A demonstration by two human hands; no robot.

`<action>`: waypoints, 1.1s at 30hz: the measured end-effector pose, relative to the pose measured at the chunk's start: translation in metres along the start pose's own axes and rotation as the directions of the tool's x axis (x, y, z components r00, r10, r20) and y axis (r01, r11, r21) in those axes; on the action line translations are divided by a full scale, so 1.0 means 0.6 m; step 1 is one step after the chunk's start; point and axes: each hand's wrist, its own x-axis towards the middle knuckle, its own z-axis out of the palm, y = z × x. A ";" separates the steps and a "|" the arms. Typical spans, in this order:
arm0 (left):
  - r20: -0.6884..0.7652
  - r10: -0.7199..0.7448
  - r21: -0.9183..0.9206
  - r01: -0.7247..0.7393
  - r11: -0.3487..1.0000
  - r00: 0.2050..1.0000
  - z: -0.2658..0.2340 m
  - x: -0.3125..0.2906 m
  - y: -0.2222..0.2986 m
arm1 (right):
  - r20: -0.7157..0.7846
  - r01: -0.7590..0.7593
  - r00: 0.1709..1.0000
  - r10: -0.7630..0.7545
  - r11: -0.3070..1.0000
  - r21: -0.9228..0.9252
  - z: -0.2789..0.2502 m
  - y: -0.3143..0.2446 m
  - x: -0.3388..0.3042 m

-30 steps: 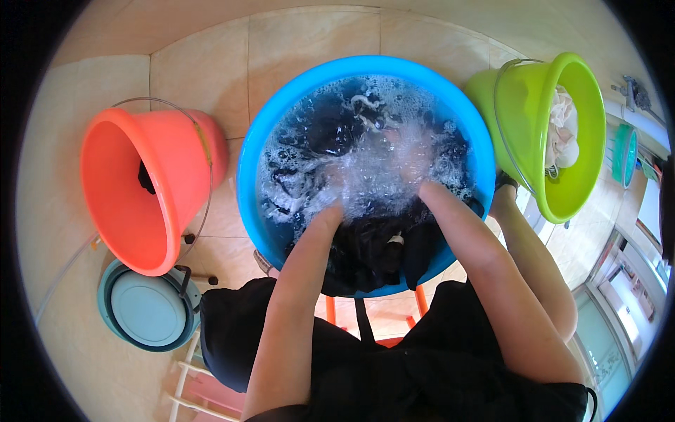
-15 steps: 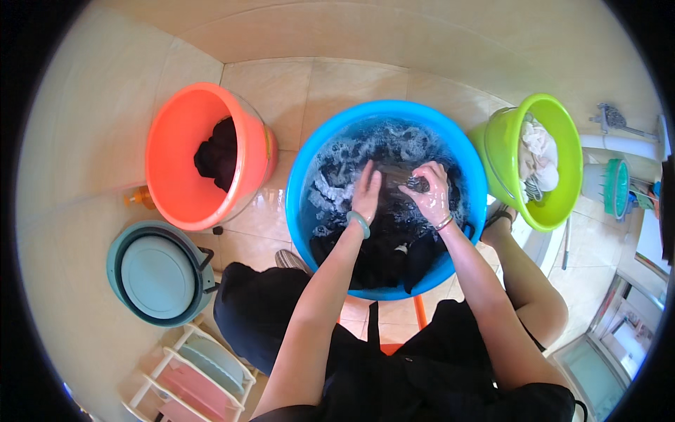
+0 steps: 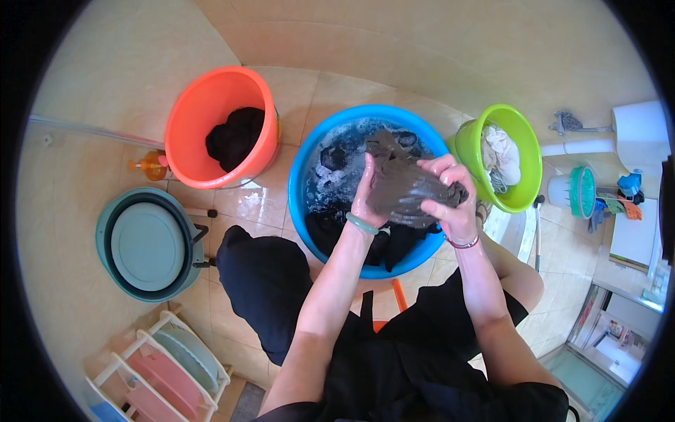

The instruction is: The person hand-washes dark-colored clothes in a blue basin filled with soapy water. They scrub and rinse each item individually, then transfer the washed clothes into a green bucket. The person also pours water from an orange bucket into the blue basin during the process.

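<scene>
While your half-curled right hand [image 3: 455, 200] grips wet dark-grey cloth [image 3: 404, 184] against your left hand [image 3: 367, 200], whose closure is hidden, the round blue plastic basin [image 3: 296, 193] lies below: open water [image 3: 325, 184] leftward, rim behind your right fingers.

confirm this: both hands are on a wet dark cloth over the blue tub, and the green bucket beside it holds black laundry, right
Not black: the head view shows pale laundry in the green bucket beside the blue tub. The left hand and right hand are on the wet dark cloth over it.
</scene>
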 end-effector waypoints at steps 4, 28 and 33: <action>0.018 -0.104 -0.156 0.105 0.982 0.994 0.030 -0.034 0.016 | 0.170 -0.138 0.981 0.098 0.961 0.241 0.008 -0.029 -0.021; -0.032 0.440 0.835 -0.218 0.506 0.897 0.052 -0.069 -0.044 | 0.012 -0.400 0.620 0.784 0.303 0.865 -0.112 0.183 -0.078; -0.230 0.618 0.795 -0.221 0.564 0.751 0.014 -0.038 -0.035 | -0.312 -0.344 0.676 0.668 0.660 0.668 -0.062 0.098 -0.074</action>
